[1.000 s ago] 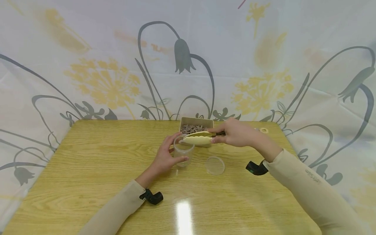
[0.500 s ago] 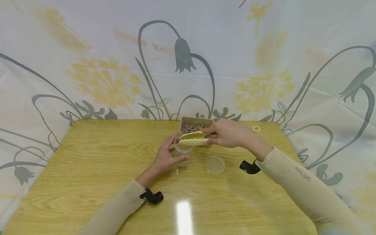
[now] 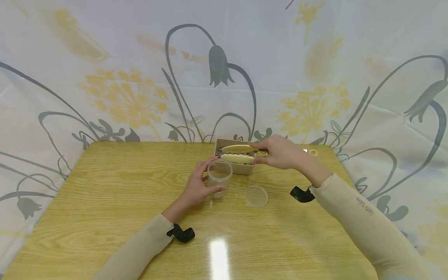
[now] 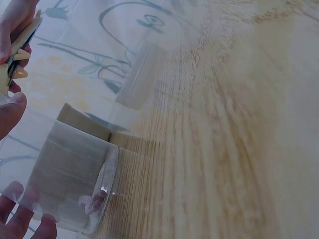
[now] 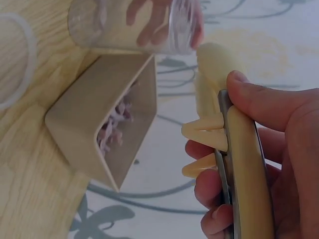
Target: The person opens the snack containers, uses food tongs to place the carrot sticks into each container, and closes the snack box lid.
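Observation:
My left hand (image 3: pixel 197 188) grips a clear plastic jar (image 3: pixel 219 182), which stands upright without its lid. Small pinkish pieces (image 4: pixel 94 201) lie on its bottom in the left wrist view. With thumb and fingers, my right hand (image 3: pixel 280 153) holds cream-yellow tongs (image 5: pixel 246 174). The tongs' two arms are spread apart over the beige box (image 5: pixel 79 104), just behind the jar's mouth, with nothing visible between their tips. Inside the box are purplish-brown branching pieces (image 5: pixel 118 124), partly hidden by the tongs in the head view.
A round clear lid (image 3: pixel 256 196) lies flat on the wooden table (image 3: pixel 133 194), right of the jar. A small yellowish ring (image 3: pixel 313 153) is near the back right edge. Behind the table hangs a flower-patterned cloth (image 3: pixel 140 58).
The tongs first reach left over the jar's mouth with a piece at their tips, then move back and right over the box, their arms wider apart. The left hand and jar stay put.

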The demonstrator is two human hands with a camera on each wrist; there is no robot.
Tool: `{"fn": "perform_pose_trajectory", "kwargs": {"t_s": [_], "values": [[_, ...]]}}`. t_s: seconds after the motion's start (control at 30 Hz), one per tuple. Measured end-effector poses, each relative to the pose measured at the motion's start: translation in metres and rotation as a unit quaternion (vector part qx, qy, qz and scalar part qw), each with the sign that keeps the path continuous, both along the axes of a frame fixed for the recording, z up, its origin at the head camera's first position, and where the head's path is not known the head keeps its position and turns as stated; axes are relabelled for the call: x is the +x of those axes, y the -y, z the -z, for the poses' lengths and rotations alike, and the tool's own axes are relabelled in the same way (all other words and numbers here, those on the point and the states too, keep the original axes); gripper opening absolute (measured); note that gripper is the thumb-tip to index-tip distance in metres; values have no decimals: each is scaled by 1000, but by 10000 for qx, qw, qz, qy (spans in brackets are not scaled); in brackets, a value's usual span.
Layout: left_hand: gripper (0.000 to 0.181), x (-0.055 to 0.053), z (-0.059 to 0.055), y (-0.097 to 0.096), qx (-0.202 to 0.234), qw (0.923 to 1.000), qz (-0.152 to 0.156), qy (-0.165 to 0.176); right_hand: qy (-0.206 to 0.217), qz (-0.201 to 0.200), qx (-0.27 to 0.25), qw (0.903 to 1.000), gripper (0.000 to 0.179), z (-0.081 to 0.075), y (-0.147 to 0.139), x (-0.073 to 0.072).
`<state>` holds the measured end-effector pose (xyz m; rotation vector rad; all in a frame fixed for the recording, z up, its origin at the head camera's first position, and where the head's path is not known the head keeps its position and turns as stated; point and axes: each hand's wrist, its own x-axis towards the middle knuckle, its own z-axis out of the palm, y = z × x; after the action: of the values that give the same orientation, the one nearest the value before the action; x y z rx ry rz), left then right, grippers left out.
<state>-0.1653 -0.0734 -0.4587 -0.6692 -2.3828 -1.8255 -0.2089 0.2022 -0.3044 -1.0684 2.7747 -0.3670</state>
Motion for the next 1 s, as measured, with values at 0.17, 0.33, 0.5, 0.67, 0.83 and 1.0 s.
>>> {"fn": "perform_pose_trajectory", "kwargs": {"t_s": [0.17,0.33,0.5,0.67,0.83,1.0], "values": [[87,12,-22,0,27,9999,91,93,-1,331,96,9994,66,4,-8,-9],[84,18,-33,2,30,9999,135,15,-25,519,275,9983,71,12,-13,-16],[84,18,-34,2,79,9998,168,39,99,734,495,9960,75,23,-17,-27],[84,20,-35,1,61,9998,176,60,337,893,637,9934,80,37,-21,-37],[85,21,-35,0,37,9998,171,112,510,931,834,9908,82,42,-19,-40],[85,20,-35,0,48,9999,127,98,612,813,1199,9876,81,39,-7,-44]]}}
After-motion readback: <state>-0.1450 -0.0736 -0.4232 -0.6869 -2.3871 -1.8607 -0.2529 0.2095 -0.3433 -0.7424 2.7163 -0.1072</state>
